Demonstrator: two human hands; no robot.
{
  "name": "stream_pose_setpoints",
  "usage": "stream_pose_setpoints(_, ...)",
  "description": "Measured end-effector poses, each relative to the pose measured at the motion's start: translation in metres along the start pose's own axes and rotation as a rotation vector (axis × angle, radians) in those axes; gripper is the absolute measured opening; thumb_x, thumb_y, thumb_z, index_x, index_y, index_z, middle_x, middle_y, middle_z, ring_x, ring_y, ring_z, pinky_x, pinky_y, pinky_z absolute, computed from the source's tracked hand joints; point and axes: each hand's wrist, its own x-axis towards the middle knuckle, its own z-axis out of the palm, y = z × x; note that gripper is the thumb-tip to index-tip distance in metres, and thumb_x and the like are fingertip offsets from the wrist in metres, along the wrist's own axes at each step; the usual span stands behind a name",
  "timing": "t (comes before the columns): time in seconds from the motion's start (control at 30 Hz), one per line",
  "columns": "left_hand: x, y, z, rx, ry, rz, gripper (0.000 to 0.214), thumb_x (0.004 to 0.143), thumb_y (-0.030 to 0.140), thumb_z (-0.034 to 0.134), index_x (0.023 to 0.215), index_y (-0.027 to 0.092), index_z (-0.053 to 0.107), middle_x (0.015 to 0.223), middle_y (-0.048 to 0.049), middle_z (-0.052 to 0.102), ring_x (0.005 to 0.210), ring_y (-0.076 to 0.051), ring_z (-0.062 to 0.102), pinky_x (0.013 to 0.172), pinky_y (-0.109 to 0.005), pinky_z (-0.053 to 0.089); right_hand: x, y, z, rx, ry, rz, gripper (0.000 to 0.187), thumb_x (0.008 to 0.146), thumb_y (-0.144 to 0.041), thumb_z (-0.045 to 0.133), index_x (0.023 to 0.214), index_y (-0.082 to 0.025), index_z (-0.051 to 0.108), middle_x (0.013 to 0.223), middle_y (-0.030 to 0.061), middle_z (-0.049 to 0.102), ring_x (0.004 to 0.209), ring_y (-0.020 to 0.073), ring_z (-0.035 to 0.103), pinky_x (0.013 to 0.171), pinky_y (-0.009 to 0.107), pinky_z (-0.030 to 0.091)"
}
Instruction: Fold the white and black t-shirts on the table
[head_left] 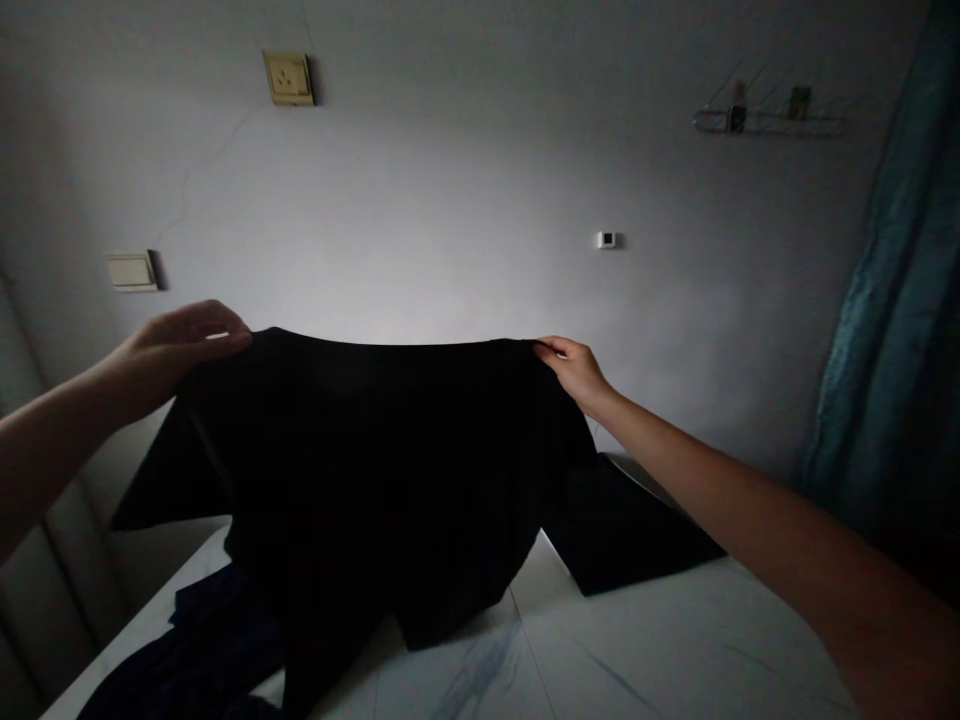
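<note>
A black short-sleeved shirt (382, 460) hangs stretched between my two hands, its top edge nearly level. My left hand (184, 340) pinches one upper corner near the shoulder, thumb and fingers closed on the fabric. At the opposite upper corner, my right hand (574, 368) grips the cloth between thumb and fingers. The lower part of the shirt droops to the marble-patterned table (480, 670). Dark navy cloth (202, 640) lies crumpled at the table's left, partly covered by the shirt. Flat on the table to the right is a dark folded piece (637, 530), partly hidden.
Behind the table rises a pale wall with a socket (286, 78), a light switch (131, 270) and a small white device (607, 240). A wire rack (769, 122) is mounted at upper right. A teal curtain (870, 320) hangs along the right side.
</note>
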Motion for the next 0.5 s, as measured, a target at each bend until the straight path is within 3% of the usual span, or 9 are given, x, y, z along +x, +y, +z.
stream_pose_setpoints(0.1,0.013,-0.004,0.004,0.031,-0.106,0.011,0.047,0.060,0.050,0.079,0.082,0.019,0.050,0.065,0.0081,0.051,0.058,-0.005,0.044,0.054,-0.017,0.032,0.019,-0.004,0.000,-0.056,0.088,-0.070,0.020,0.076,-0.042,0.068,0.081,-0.024,0.073,0.089,0.0028,0.072,0.091,0.0218,0.063,0.088,0.036,0.047)
stream_pose_setpoints(0.23,0.029,-0.011,0.010,0.225,-0.148,0.095,0.048,0.058,0.049,0.081,0.081,0.018,0.053,0.070,0.0068,0.053,0.063,-0.007,0.044,0.055,-0.017,0.032,0.036,-0.014,-0.006,-0.050,-0.114,0.034,0.021,0.063,-0.037,0.082,0.072,-0.021,0.074,0.076,0.0024,0.072,0.079,0.0203,0.064,0.078,0.034,0.049)
stream_pose_setpoints(0.3,0.031,-0.012,0.012,0.287,-0.135,0.101,0.044,0.062,0.049,0.079,0.083,0.017,0.057,0.070,0.0059,0.055,0.064,-0.007,0.044,0.055,-0.018,0.033,0.042,-0.018,-0.014,-0.009,-0.152,0.084,0.025,0.057,-0.036,0.087,0.072,-0.020,0.074,0.071,0.0015,0.071,0.071,0.0178,0.063,0.072,0.032,0.050)
stream_pose_setpoints(0.4,0.020,-0.011,0.011,0.282,-0.130,0.095,0.037,0.066,0.050,0.074,0.077,0.017,0.061,0.066,0.0047,0.055,0.061,-0.008,0.046,0.053,-0.020,0.034,0.042,-0.021,-0.030,0.069,-0.125,0.134,0.027,0.059,-0.039,0.086,0.073,-0.020,0.074,0.066,0.0002,0.070,0.061,0.0141,0.061,0.062,0.029,0.049)
stream_pose_setpoints(0.5,-0.001,-0.008,0.004,0.207,-0.121,0.000,0.039,0.060,0.053,0.077,0.071,0.019,0.064,0.059,0.0029,0.056,0.056,-0.012,0.052,0.049,-0.023,0.040,0.032,-0.025,-0.051,0.078,-0.258,0.256,0.028,0.064,-0.045,0.083,0.072,-0.019,0.074,0.060,0.0001,0.068,0.051,0.0122,0.058,0.051,0.026,0.046)
